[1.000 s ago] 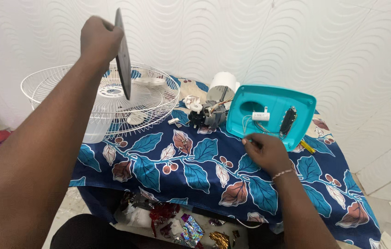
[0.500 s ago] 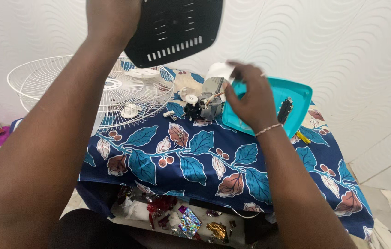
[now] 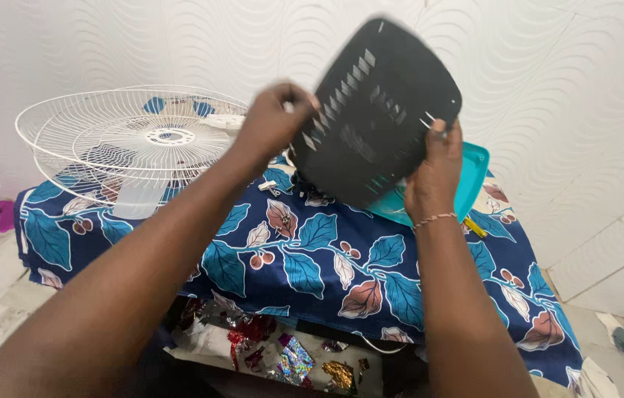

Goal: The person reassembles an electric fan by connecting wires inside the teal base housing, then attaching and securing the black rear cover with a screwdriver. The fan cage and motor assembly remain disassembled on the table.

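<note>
Beneath the table's front edge, an open space holds crumpled shiny foil scraps (image 3: 293,357) in red, silver and gold. You hold a black slotted panel (image 3: 374,110) up in the air above the table, tilted with its long axis running from lower left to upper right and its flat slotted face toward you; your left hand (image 3: 271,121) pinches its left edge and your right hand (image 3: 433,166) grips its lower right edge. Behind it lies a teal cover (image 3: 470,180), and left of it a white fan grille (image 3: 135,140), all on a blue leaf-print cloth (image 3: 312,250) before a white wavy-textured wall (image 3: 548,66)
</note>
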